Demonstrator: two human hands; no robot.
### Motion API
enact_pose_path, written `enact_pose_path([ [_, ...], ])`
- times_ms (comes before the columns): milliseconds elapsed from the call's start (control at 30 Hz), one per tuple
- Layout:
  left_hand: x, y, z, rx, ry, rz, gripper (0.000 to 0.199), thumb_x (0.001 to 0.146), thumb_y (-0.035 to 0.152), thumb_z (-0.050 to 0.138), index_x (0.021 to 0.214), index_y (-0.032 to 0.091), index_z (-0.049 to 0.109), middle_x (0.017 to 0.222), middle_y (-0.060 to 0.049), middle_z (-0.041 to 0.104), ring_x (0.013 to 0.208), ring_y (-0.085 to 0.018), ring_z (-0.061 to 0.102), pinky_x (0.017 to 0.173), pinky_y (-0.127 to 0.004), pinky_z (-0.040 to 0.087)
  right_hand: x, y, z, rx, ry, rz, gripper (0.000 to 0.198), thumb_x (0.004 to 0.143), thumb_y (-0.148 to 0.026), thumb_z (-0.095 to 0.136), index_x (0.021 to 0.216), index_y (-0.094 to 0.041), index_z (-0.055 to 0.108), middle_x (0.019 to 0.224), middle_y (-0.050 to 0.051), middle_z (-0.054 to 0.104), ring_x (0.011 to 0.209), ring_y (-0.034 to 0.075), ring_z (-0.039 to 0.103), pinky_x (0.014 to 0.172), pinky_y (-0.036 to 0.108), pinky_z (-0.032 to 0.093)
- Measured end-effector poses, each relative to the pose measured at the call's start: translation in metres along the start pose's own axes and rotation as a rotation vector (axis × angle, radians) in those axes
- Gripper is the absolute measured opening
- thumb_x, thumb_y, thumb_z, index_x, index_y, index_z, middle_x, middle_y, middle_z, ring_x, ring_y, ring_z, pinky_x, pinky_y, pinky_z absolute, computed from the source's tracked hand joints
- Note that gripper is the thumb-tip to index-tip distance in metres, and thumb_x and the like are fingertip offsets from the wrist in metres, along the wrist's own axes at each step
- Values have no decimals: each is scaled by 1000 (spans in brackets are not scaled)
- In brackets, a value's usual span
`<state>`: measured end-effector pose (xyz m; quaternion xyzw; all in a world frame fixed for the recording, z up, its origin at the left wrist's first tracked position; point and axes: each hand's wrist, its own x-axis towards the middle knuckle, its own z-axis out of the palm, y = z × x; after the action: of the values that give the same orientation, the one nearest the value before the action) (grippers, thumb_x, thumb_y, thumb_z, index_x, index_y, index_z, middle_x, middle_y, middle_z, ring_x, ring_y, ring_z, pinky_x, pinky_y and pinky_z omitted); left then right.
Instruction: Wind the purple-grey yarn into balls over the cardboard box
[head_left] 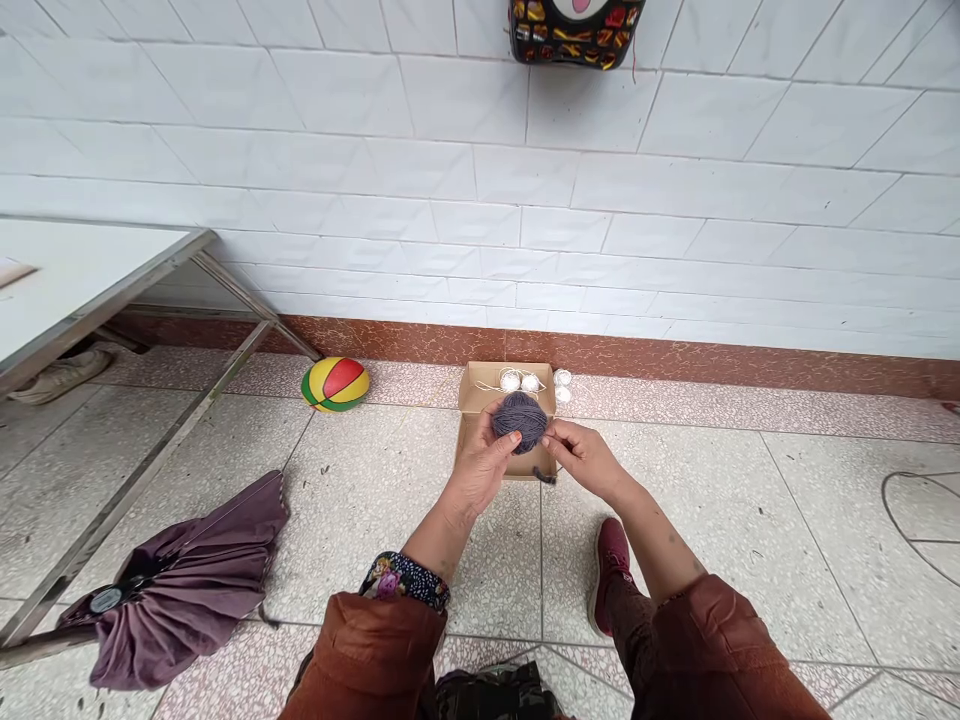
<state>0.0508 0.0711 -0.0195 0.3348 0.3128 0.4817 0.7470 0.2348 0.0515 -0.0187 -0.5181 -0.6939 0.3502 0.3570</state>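
Observation:
A dark grey ball of yarn point(520, 422) is held up in front of me. My left hand point(484, 455) wraps round its left side, the thumb lying across the front. At the ball's right edge, my right hand point(581, 455) has thumb and fingertips pinched together, with a dark strand hanging below. Under the hands lies an open cardboard box point(472, 385) on the floor, partly hidden by them. Small white balls of yarn point(520, 381) sit at its back flap, and more white balls point(562, 385) lie just right of the box.
A white metal-framed table point(112, 270) stands at the left. Beneath and beside it are a multicoloured ball point(335, 384), a purple folded umbrella point(202, 580) and a shoe point(64, 375). A wire frame point(911, 535) is at far right. A tiled wall point(360, 200) runs behind.

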Motion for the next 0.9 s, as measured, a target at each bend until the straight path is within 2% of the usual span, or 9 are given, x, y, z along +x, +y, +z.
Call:
enact_pose_path([
  [167,7,-4,-3,358,89,82,66,69,29,79,127,22,50,123,-9,62,112,-22,60,101,-38,44,-3,-15,-8,110,-95,-70,22,95,-37,56,84,-21,67,77,1,64,70,15,57,67,27,44],
  [300,7,-2,-4,620,51,45,61,66,28,79,121,19,55,116,-9,64,106,-25,61,97,-40,45,-3,-15,-12,146,4,-93,21,94,-38,59,86,-23,70,83,3,68,77,17,61,74,31,48],
  [367,4,-1,-4,689,-39,-27,55,67,27,76,118,19,59,112,-8,65,105,-26,60,96,-42,45,-2,-11,-13,114,66,-103,20,95,-38,59,87,-24,71,85,3,69,80,18,62,78,33,48],
  [433,1,-1,-5,641,-181,-128,50,70,27,73,117,19,62,111,-8,67,105,-27,60,96,-43,44,0,-7,-13,73,96,-103,19,95,-37,59,86,-24,71,84,4,69,81,19,62,79,33,48],
  [500,-3,-2,-5,500,-317,-215,47,72,29,71,118,20,65,113,-8,68,107,-27,60,97,-43,43,1,-1,-13,60,98,-80,18,94,-35,60,84,-24,70,83,3,68,81,18,62,79,33,47],
  [600,-7,-2,-6,250,-390,-295,49,73,31,71,121,21,64,119,-10,66,109,-27,60,93,-40,45,3,7,-10,71,108,9,18,93,-34,58,82,-22,67,80,2,66,77,17,61,75,30,46],
  [733,-6,1,-7,-29,-262,-291,56,73,34,69,127,24,59,122,-11,65,101,-27,64,79,-38,50,2,14,-6,13,95,62,21,96,-33,51,85,-22,65,80,1,65,77,17,59,73,29,45],
  [900,4,6,-10,-192,-67,-282,48,75,38,65,117,15,61,110,-13,70,99,-28,67,79,-37,51,0,12,-2,6,13,-17,21,97,-32,50,87,-22,65,85,2,67,81,17,61,75,28,45],
])
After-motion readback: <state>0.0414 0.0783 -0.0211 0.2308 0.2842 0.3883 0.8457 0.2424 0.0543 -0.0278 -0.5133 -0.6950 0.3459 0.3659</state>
